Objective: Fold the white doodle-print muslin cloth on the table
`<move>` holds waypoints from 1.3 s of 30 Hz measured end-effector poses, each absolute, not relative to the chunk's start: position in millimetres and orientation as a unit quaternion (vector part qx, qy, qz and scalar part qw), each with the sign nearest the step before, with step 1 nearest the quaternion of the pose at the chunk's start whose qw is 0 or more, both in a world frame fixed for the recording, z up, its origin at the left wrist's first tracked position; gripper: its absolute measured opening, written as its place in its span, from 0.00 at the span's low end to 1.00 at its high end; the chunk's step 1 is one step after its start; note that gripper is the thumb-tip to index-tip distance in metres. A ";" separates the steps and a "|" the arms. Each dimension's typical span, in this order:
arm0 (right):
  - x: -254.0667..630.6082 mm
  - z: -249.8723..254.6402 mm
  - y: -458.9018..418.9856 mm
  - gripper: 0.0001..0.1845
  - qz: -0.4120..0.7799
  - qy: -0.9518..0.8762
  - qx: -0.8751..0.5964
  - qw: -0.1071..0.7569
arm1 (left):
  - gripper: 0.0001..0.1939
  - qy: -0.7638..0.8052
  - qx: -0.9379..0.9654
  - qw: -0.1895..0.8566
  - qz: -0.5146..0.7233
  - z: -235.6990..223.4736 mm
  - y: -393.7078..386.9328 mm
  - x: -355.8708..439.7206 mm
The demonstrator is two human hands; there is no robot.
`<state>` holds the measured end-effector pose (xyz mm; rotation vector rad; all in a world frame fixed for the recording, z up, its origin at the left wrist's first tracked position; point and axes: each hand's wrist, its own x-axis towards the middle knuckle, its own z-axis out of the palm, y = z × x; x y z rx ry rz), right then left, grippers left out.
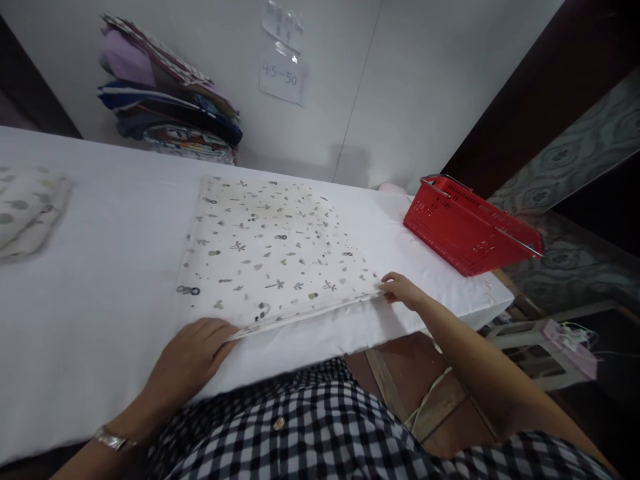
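Observation:
A white cloth point(280, 247) printed with small grey and beige figures lies folded in layers on the white-covered table in front of me. My left hand point(203, 343) pinches its near left corner between thumb and fingers. At the near right corner, my right hand point(400, 291) grips the same edge, thumb below and fingers on top. Between both hands the near edge is drawn straight and slightly raised. The rest of the cloth lies flat, with faint creases toward the far side.
Another folded printed cloth point(30, 210) lies at the table's left. A stack of folded fabrics point(170, 93) stands against the wall. On the right end sits a red plastic basket point(465, 223) with metal handles. Paper signs point(281, 77) hang on the wall; a pale stool point(530, 353) stands below right.

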<state>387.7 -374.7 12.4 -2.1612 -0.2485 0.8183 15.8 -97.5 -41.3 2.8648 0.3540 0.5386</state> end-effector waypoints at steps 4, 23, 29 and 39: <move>389.7 3.4 -386.9 0.10 0.328 -0.109 -0.855 0.388 | 0.16 0.105 0.975 0.092 0.171 -41.2 -102.2 18.0; 367.5 -13.2 -402.7 0.05 0.098 -0.289 -0.930 0.205 | 0.18 0.019 0.981 0.190 0.025 15.5 -141.2 104.0; 364.9 -30.3 -411.8 0.09 -0.005 -0.367 -0.893 0.259 | 0.10 -0.055 0.984 0.167 0.037 5.8 -186.5 166.7; 353.3 -36.0 -414.7 0.11 -0.138 -0.569 -0.785 0.202 | 0.10 -0.034 0.989 0.138 0.044 -11.7 -196.4 186.8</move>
